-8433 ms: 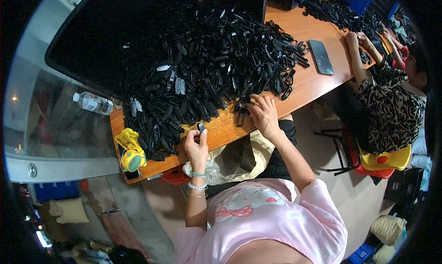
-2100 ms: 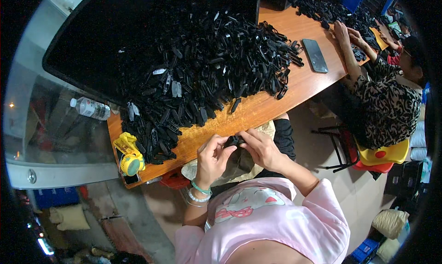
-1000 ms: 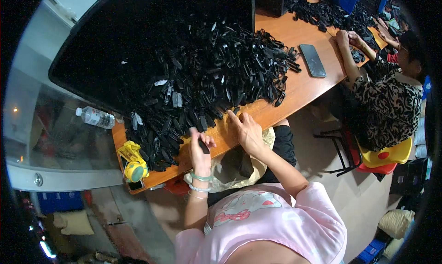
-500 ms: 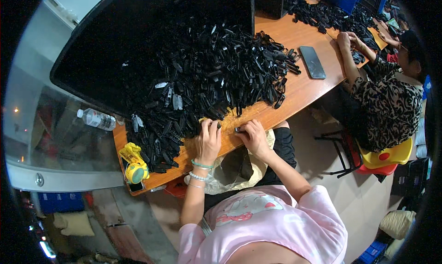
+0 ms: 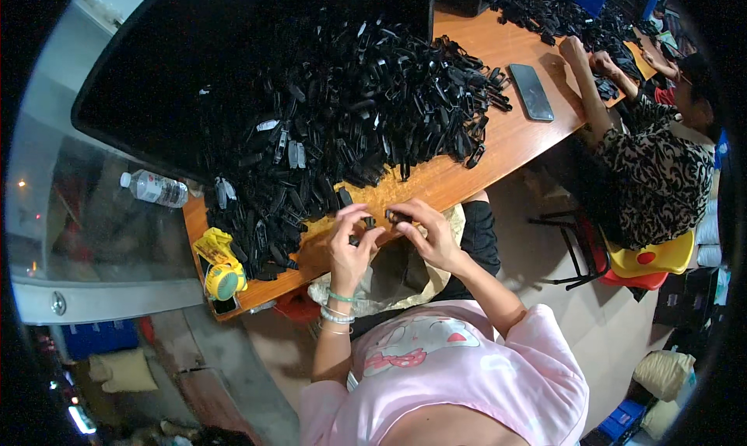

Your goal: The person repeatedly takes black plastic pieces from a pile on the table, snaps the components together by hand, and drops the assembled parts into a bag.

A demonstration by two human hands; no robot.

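Observation:
A big heap of small black plastic parts [image 5: 350,127], long and narrow, covers much of the wooden table [image 5: 498,139]. By the table's near edge, my left hand [image 5: 352,248] is curled with a small black piece [image 5: 369,223] between thumb and fingers; another dark bit shows by its palm. Close to it on the right, my right hand [image 5: 429,234] pinches a small black plastic part [image 5: 398,216]. A narrow gap separates the two hands. Below them, over my lap, lies an open pale bag [image 5: 381,286], its inside partly hidden by my hands.
At the table's left corner sits a yellow tape measure [image 5: 226,279], with a clear bottle [image 5: 156,188] beyond it. A dark phone [image 5: 531,92] lies right of the heap. A co-worker [image 5: 654,166] sits on the right near a yellow stool [image 5: 657,253]. A large black bin [image 5: 148,80] stands behind the heap.
Both hands have drawn back slightly from the heap and turned, so the small pieces in their fingers show more. The co-worker's hands have moved apart. The view has shifted slightly.

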